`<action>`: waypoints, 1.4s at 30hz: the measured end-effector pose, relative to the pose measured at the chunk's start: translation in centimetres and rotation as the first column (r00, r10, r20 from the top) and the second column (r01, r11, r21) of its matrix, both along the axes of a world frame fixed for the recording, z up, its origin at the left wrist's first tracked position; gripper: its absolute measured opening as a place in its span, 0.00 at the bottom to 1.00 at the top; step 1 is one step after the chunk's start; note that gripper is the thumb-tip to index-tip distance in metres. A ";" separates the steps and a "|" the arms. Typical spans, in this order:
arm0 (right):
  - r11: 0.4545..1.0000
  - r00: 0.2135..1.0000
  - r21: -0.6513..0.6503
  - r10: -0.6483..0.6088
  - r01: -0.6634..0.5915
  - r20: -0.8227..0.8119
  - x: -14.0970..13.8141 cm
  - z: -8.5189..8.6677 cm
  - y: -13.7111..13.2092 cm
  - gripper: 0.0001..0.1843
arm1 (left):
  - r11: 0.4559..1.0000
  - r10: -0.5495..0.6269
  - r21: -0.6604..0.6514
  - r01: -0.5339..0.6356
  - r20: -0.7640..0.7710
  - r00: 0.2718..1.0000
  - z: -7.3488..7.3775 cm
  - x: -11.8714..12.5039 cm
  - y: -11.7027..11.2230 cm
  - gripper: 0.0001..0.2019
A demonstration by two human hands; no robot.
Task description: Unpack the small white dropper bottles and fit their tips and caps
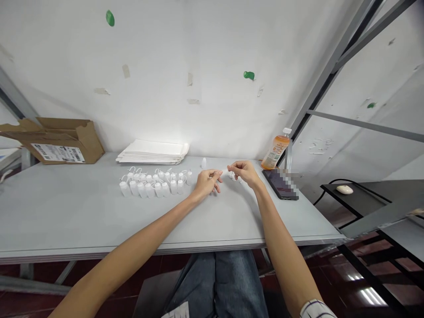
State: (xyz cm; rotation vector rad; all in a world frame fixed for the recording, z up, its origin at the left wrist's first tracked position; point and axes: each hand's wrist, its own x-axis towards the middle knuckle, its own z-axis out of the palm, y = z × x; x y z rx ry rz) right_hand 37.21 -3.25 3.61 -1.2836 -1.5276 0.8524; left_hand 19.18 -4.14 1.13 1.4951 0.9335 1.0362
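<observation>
My left hand [207,182] and my right hand [244,172] meet above the table, fingertips pinched on opposite ends of a small white plastic piece [225,171]. It is too small to tell its exact kind. Below my right hand lie a few white parts [232,176], partly hidden by the fingers. Just behind my left hand, one small white bottle [203,163] stands upright. Left of that hand, several white squeeze bottles [149,191] stand in rows, with looped straps and thin tips on top.
A stack of white sheets [153,152] lies by the wall, beside an open cardboard box [66,143]. At the right stand an orange drink bottle [276,150] and a dark tablet or phone [280,184] lying flat. The grey table's front edge [212,246] runs above my lap.
</observation>
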 end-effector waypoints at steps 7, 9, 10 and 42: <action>1.000 0.999 0.010 -0.014 0.015 -0.049 0.4 -0.1 0.1 0.24 | 0.999 0.026 0.017 -0.027 0.035 0.999 0.3 0.1 -0.2 0.12; 1.000 0.998 0.028 -0.009 0.011 -0.067 0.3 -0.2 0.2 0.24 | 0.999 0.041 0.018 -0.041 0.049 0.998 0.2 0.3 -0.4 0.12; 0.999 0.997 0.046 -0.007 0.010 -0.081 0.2 -0.3 0.2 0.24 | 0.998 0.056 0.017 -0.057 0.062 0.996 0.1 0.4 -0.5 0.13; 0.803 0.667 0.033 -0.517 0.596 0.536 3.9 -3.8 0.5 0.15 | 0.727 0.348 0.685 -0.036 -0.322 0.880 -1.4 -0.1 -2.0 0.11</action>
